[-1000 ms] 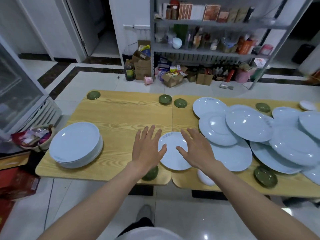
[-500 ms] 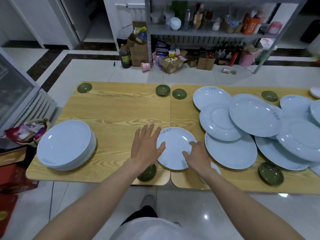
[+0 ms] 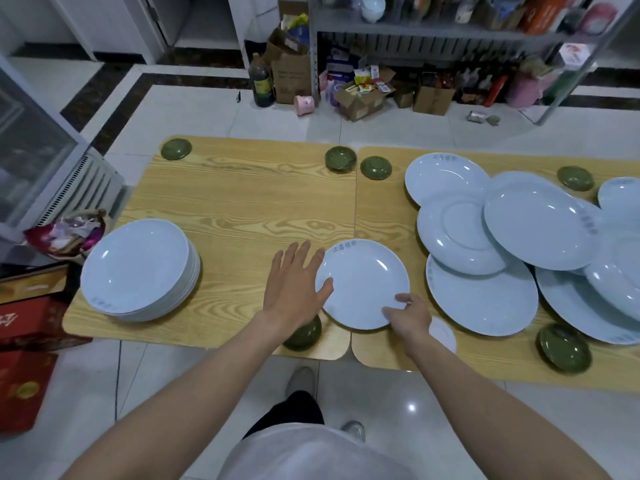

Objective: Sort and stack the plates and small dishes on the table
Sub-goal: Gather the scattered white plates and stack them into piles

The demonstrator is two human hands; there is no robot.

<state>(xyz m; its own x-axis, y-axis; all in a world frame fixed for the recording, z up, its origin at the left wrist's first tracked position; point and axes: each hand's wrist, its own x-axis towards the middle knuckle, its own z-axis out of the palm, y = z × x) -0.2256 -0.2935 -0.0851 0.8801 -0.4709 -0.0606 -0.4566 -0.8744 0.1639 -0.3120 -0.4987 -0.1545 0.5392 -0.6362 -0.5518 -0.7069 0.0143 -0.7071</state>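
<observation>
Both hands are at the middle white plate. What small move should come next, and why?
Probably lift the plate clear of the table: the right hand pinches its near rim, and the left hand lies open at its left edge, thumb on the rim. The stack of plates at the table's left end looks like its destination.

The worktop shows pale wood grain, smooth with a low sheen. The middle plate looks like glazed white ceramic, glossy with bright glints in its well; the stack of plates and the loose plates share that glaze. The small dishes are olive green and shiny too. The floor is polished tile that mirrors a lamp — the cardboard boxes on it are matt brown, the shelf rack grey metal
</observation>
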